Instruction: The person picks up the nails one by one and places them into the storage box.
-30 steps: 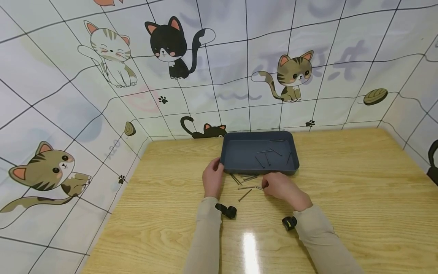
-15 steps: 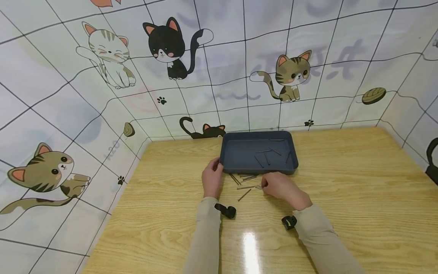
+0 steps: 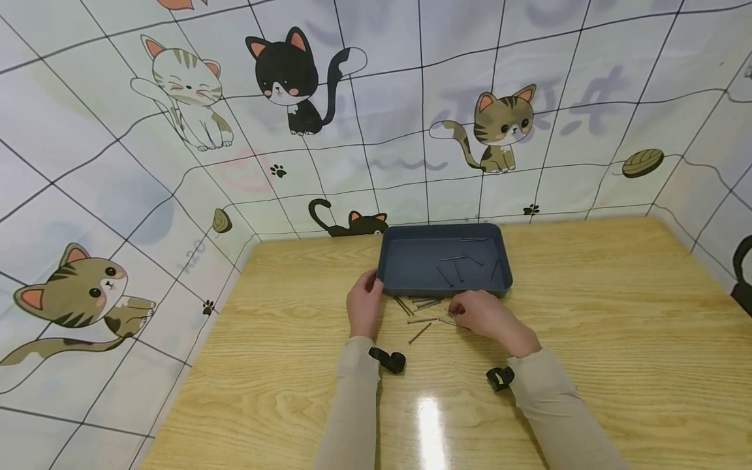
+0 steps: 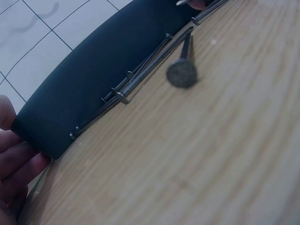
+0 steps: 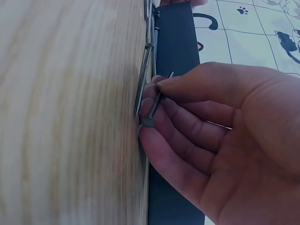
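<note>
Thumb and fingertips of the right hand are now pinching one nail, and that hand is sitting slightly nearer the tray than half a second ago, with a second nail lying beside it; probably one nail is parting from the loose nails on the table. The pinched one is hovering just in front of the tray, its head facing the little finger, its tip passing beyond the thumb toward the left hand, which is gripping the tray's left end. Its long axis is running roughly along the near wall, apparently tilting upward tipward.
</note>
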`<state>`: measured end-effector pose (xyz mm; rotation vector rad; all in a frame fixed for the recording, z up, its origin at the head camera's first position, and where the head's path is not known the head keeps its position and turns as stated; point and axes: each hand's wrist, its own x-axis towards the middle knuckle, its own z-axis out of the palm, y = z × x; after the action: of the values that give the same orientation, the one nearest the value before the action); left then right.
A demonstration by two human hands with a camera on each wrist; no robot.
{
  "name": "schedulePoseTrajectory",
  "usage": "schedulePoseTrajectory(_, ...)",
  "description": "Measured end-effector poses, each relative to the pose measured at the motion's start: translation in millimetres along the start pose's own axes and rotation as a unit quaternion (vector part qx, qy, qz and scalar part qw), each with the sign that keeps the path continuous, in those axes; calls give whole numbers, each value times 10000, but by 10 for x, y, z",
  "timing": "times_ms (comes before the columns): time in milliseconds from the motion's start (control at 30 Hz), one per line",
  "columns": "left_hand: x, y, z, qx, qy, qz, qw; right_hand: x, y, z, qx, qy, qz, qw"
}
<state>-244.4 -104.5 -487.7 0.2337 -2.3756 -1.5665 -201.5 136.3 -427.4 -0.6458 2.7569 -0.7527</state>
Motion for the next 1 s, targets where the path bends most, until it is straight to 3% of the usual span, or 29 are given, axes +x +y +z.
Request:
schedulePoseTrajectory(267, -2, 19, 0, 8, 18, 6, 10000, -29, 27, -47, 282, 104, 168, 9994)
schedulePoseTrajectory(567, 10, 16, 10, 57, 73, -41, 9999, -26, 100, -68, 265, 447, 43, 9986)
schedulePoseTrajectory(1000, 1, 18, 8, 64, 39, 10, 10000, -65, 124, -139, 819, 822, 194, 9931)
